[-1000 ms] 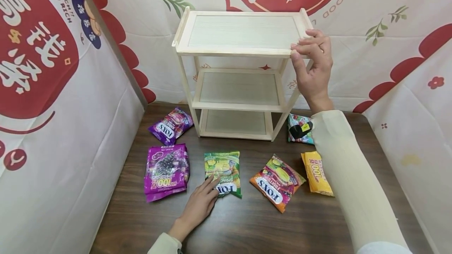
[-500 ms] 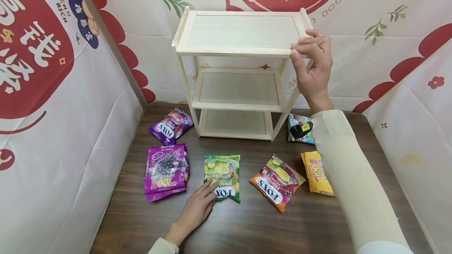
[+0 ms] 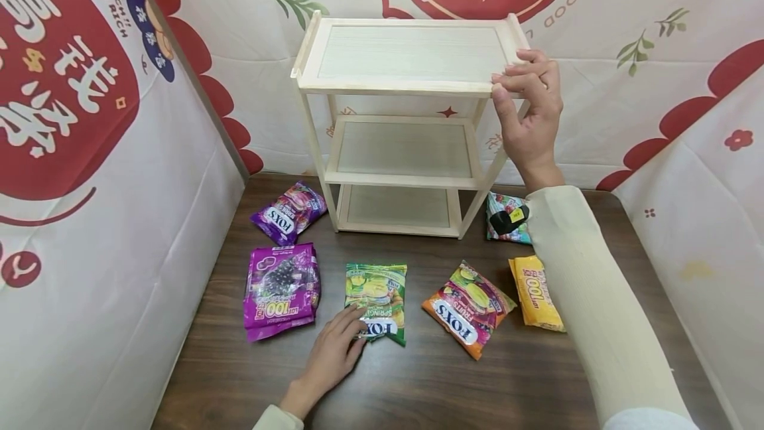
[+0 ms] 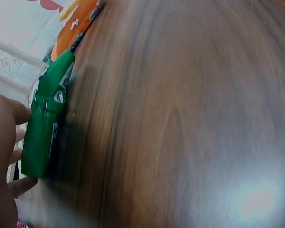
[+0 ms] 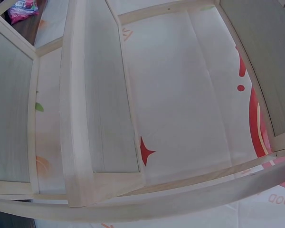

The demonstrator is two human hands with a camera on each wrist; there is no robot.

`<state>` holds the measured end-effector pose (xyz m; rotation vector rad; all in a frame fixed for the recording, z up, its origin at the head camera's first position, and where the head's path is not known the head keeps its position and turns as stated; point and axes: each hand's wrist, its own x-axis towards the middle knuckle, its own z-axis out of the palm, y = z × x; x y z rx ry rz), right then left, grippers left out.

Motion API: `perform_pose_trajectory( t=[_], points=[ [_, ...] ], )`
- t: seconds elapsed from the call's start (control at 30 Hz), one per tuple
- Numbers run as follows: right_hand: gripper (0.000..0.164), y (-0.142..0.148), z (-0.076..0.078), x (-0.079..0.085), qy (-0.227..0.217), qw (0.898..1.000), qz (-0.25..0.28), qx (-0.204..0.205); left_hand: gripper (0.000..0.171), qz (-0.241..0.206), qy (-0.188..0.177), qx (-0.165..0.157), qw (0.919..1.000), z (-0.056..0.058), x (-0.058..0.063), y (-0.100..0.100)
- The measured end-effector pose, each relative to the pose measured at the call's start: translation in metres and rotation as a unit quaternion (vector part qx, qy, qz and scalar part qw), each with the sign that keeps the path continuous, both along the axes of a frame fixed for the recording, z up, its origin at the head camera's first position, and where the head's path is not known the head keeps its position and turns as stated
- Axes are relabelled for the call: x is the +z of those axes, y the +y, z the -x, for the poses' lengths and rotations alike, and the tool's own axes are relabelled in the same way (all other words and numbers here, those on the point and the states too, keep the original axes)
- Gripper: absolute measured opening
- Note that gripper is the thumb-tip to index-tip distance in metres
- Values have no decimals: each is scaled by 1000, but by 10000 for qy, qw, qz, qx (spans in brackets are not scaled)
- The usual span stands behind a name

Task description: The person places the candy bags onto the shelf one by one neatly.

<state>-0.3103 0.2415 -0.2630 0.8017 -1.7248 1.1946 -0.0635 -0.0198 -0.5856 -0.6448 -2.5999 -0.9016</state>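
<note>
In the head view, my left hand (image 3: 334,350) is at the lower left of a green Fox's candy bag (image 3: 382,297) lying on the table. Its fingers rest on the bag and its thumb is by the near edge. The left wrist view shows the same green bag (image 4: 45,118) edge-on, with fingertips spread along its side. My right hand (image 3: 533,118) holds the top right corner of a pale wooden three-tier shelf (image 3: 394,90), thumb at the front and fingers over the side rail. Shelf boards (image 5: 104,95) fill the right wrist view.
Left of the shelf lie a purple Fox's bag (image 3: 290,212) and a purple grape candy bag (image 3: 283,287). To the right are an orange Fox's bag (image 3: 469,308), a yellow bag (image 3: 535,290) and a teal bag (image 3: 501,206). Printed cloth walls enclose the table (image 3: 465,397).
The green bag has slid slightly toward me. My left hand has drawn back a little, its fingers now nearer the bag's lower left edge. My right hand and the shelf stay still.
</note>
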Motion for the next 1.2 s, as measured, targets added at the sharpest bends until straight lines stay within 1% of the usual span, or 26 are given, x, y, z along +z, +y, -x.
perform_pose_trajectory(
  t=[0.1,0.2,0.23,0.33,0.43,0.53,0.63,0.73,0.9,1.0,1.07,1.2],
  points=[
    [39,1,0,0,-3,10000,8,7,22,-194,36,228,9995,-1,2,5],
    [41,1,2,0,14,10000,27,42,25,-421,151,495,9978,1,3,9],
    [41,1,2,-1,24,10000,34,56,26,-500,198,600,9967,2,3,11],
    [41,1,4,-1,43,9999,60,98,28,-786,120,990,9919,4,4,15],
    [41,2,5,-2,43,9999,55,108,30,-1033,-137,1409,9845,6,7,20],
    [40,3,7,-3,37,9999,55,102,31,-1380,-443,1710,9746,10,11,26],
    [39,3,8,-3,35,9999,81,128,34,-1775,-692,1895,9632,14,13,30],
    [39,3,9,-4,40,9998,113,170,36,-1986,-882,2091,9534,17,14,34],
    [39,3,11,-4,37,9997,115,215,41,-2134,-1191,2382,9400,21,15,40],
    [38,4,12,-5,39,9997,150,209,44,-2131,-1381,2539,9333,24,16,44],
    [38,5,13,-5,44,9996,192,210,48,-2048,-1458,2614,9319,26,16,46],
    [38,5,15,-5,45,9994,226,247,61,-1790,-1373,2717,9356,29,15,51]
  ],
)
